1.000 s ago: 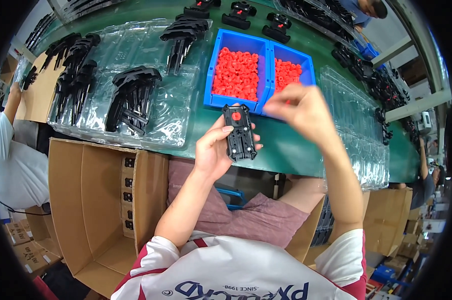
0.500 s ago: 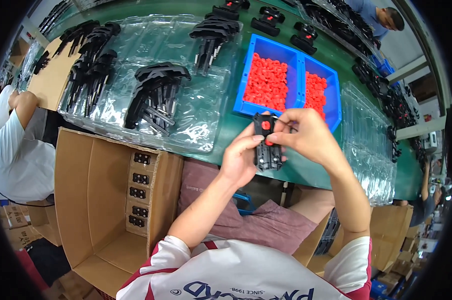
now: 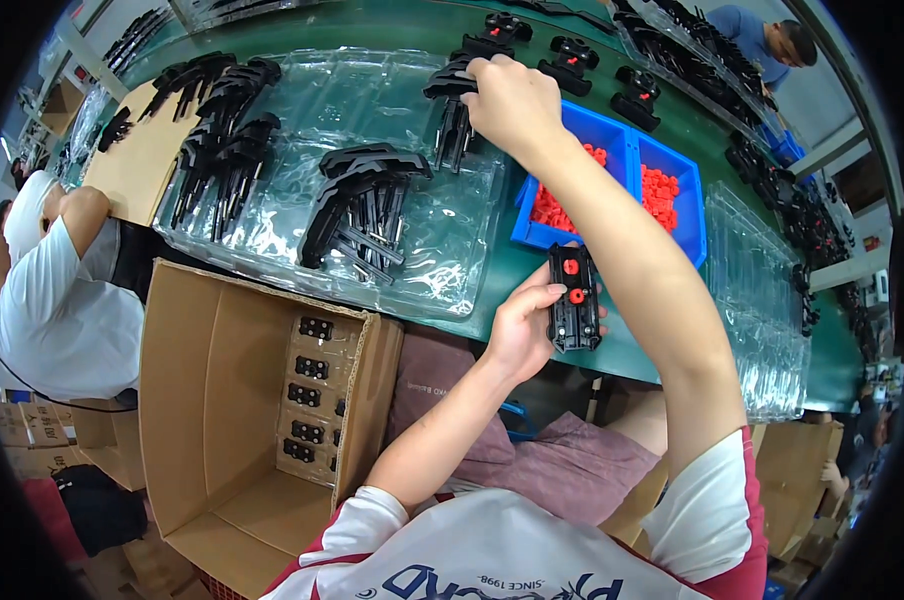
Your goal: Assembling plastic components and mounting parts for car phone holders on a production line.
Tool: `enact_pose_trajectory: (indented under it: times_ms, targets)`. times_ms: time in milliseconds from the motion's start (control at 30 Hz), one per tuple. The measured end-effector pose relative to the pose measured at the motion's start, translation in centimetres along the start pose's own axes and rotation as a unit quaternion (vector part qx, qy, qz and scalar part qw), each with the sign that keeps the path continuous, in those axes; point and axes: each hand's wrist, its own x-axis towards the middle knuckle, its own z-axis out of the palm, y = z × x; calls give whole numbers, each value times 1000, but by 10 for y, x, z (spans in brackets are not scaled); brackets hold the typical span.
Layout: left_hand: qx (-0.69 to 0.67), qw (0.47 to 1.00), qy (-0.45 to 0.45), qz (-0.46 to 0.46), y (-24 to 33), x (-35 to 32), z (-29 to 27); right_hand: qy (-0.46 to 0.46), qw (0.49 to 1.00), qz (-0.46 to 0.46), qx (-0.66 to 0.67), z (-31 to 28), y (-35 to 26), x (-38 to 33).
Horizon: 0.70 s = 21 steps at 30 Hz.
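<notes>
Head view: left hand [image 3: 520, 335] grips a black plastic holder [image 3: 573, 298] fitted with two red caps, fingers closed around its edge, above the green tabletop [image 3: 532, 268]. Right hand [image 3: 512, 98] reaches far forward, fingers pinched on black handled tools [image 3: 452, 100] lying on clear plastic trays [image 3: 372, 100], beside blue bins [image 3: 622, 190] of red caps.

Free room and obstacles on the green worktop [image 3: 612, 350]. The near strip between the clear plastic trays [image 3: 372, 190] and the blue bins [image 3: 622, 180] is narrow; the left hand [image 3: 522, 330] with its black holder [image 3: 573, 298] fills it. The right forearm [image 3: 622, 250] crosses above the bins, barring reach to the red parts. Black handles [image 3: 357, 205] crowd the trays. A stack of clear trays [image 3: 762, 300] blocks the right side. The open cardboard box [image 3: 242, 400] closes the lower left, its cavity accessible from above.
</notes>
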Motion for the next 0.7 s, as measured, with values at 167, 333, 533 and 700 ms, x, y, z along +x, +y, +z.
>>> enact_pose_trajectory:
  times_ms: [167,333,533,700]
  targets:
    - [2,1000,3,1,0,-1,-3,-43,996,-4,-78,6,21,15]
    - [10,1000,8,14,-2,-1,-1,38,999,-28,4,-47,40,-13]
    - [-8,999,24,47,-1,-8,5,-99,967,50,227,-131,47,-87]
    - [37,999,-12,34,-10,-7,7,-143,966,85,199,-150,61,-147]
